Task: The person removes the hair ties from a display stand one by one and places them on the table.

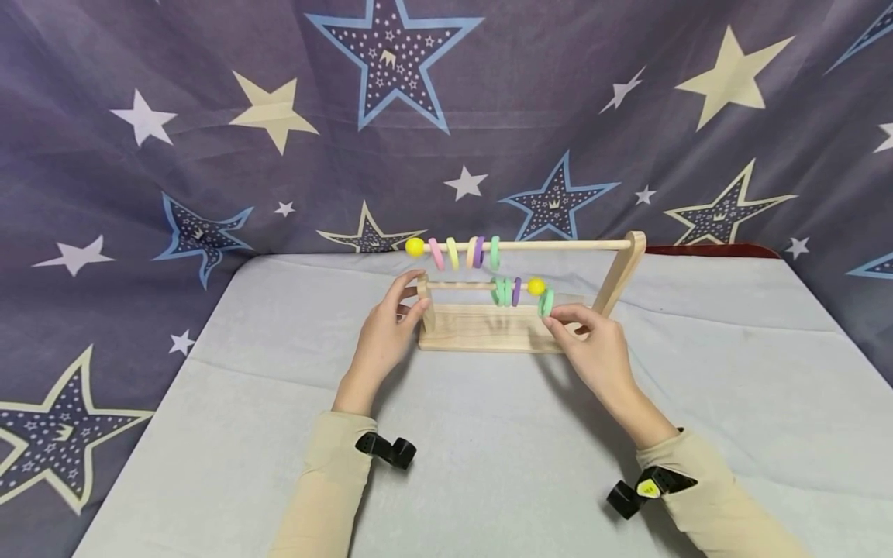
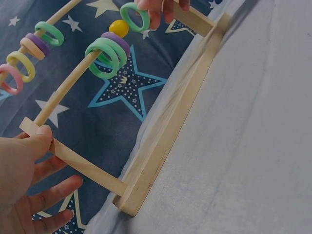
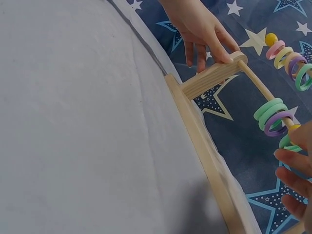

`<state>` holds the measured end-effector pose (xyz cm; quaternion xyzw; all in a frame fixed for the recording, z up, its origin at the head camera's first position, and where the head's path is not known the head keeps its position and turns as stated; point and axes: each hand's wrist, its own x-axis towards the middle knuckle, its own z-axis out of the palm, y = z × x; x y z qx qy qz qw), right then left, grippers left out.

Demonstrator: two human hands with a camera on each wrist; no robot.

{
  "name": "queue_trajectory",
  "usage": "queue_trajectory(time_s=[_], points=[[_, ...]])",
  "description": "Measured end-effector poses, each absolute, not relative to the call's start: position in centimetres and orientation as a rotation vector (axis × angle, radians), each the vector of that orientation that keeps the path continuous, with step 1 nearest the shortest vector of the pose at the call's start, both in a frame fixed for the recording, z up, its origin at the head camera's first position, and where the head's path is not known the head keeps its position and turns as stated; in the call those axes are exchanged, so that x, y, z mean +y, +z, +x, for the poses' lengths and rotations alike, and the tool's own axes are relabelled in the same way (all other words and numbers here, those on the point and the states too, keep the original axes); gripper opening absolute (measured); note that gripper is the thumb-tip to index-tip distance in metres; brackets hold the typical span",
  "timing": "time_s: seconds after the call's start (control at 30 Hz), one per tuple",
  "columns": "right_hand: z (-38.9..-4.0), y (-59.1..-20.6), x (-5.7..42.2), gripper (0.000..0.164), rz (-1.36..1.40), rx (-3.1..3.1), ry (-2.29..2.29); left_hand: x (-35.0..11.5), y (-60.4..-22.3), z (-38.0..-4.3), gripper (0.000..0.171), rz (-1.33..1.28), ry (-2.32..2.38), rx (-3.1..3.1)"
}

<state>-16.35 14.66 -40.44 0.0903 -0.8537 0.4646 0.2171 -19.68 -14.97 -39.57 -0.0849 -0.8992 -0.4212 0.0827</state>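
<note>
- just right of the near rod's free end, the held green ring [image 1: 548, 302] is pinched between thumb and fingers of the right hand [image 1: 593, 337]; it appears to be off the near rod [image 1: 460, 286], close beside the near yellow ball [image 1: 536, 287].
- at the left end, the left hand [image 1: 387, 329] grips the top of the left upright [image 1: 427, 306] with thumb and forefinger, its other fingers spread loosely.
- along the near rod, the near purple ring [image 1: 516, 291] hangs just left of that ball, with green rings [image 1: 499, 293] beside it; a bump or a downward tilt could slide them, since nothing visible clamps them.
- at the ball, the held green ring could catch if brought against it crookedly, and a push there might bend the rod, which seems supported only at its left end.
- with a weak pinch at the ring's edge, it could twist free and drop onto the base [image 1: 481, 333] or the worktop [image 1: 488, 449].
- should the left hand's hold slacken, a sideways tug could shift or tip the rack.
- beyond, the far rod [image 1: 558, 245] carries five rings near its left end; a jolt could set them sliding too.
</note>
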Motion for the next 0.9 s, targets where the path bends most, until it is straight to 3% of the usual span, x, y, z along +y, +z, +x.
queue_trajectory(time_s=[0.9], points=[[-15.1,-40.4,14.4,0.011,0.390,-2.436,1.185,-14.9,-39.2,-19.4,0.046,-0.246,-1.279,-2.696]])
